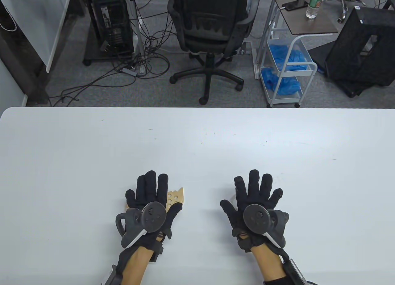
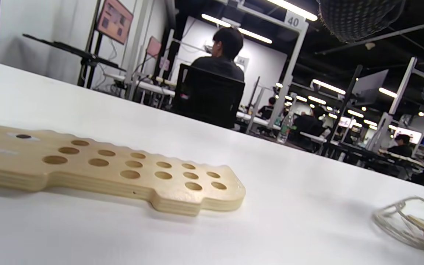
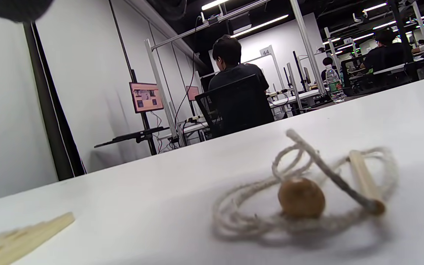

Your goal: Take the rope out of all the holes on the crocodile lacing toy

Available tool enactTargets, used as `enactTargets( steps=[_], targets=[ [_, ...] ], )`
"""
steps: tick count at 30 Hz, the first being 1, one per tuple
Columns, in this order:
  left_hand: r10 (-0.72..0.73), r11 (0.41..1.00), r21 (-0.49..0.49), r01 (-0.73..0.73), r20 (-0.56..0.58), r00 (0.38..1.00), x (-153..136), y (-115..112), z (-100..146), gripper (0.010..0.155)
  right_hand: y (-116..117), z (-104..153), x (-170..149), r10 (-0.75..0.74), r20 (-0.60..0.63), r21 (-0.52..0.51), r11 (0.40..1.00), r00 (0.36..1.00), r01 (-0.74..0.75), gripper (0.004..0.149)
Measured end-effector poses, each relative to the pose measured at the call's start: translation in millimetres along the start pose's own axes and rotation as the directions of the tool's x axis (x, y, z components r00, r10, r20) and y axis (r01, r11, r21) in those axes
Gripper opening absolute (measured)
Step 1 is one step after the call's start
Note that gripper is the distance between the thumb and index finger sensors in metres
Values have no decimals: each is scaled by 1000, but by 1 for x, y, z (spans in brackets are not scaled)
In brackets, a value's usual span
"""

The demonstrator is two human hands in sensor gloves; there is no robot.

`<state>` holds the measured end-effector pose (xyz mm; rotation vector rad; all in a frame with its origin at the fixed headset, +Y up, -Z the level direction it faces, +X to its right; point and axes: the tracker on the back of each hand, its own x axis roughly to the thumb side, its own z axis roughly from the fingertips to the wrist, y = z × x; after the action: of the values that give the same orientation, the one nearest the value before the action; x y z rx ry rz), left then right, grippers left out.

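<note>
The wooden crocodile lacing toy (image 2: 116, 169) lies flat on the white table, its several holes bare. In the table view my left hand (image 1: 151, 195) hovers flat over it, fingers spread, and only the toothed end (image 1: 176, 197) shows. The rope (image 3: 300, 198) lies in a loose coil on the table with its wooden ball (image 3: 301, 198) and wooden needle (image 3: 363, 180). It also shows in the left wrist view (image 2: 410, 226). My right hand (image 1: 256, 192) is spread flat over the rope, and a bit of it (image 1: 232, 201) shows by the thumb. Neither hand holds anything.
The white table (image 1: 197, 143) stretches wide beyond my hands. Past its far edge stand an office chair (image 1: 209, 35), a computer tower (image 1: 112, 22) with floor cables, and a white cart (image 1: 287, 65) with blue gloves.
</note>
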<state>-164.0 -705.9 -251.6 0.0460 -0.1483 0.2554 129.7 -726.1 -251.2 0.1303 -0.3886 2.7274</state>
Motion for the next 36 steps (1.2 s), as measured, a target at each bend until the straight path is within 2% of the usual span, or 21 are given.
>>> enactTargets(
  steps=[6,11,18,36],
  targets=[
    [-41,985,-167,37,-22,999,-2,-15,-5,93,23,1,6,89,26,168,982,996,-92,80],
    [-45,969,-244,32,-50,998,-7,-27,-8,93,33,2,7,127,28,231,964,992,-130,80],
    [-26,970,-244,11,-61,998,-8,-27,-9,92,26,1,6,79,9,211,974,997,-79,79],
    [-12,959,-283,-12,-84,996,-9,-31,-10,90,29,-1,8,70,-5,265,962,998,-66,76]
  ],
)
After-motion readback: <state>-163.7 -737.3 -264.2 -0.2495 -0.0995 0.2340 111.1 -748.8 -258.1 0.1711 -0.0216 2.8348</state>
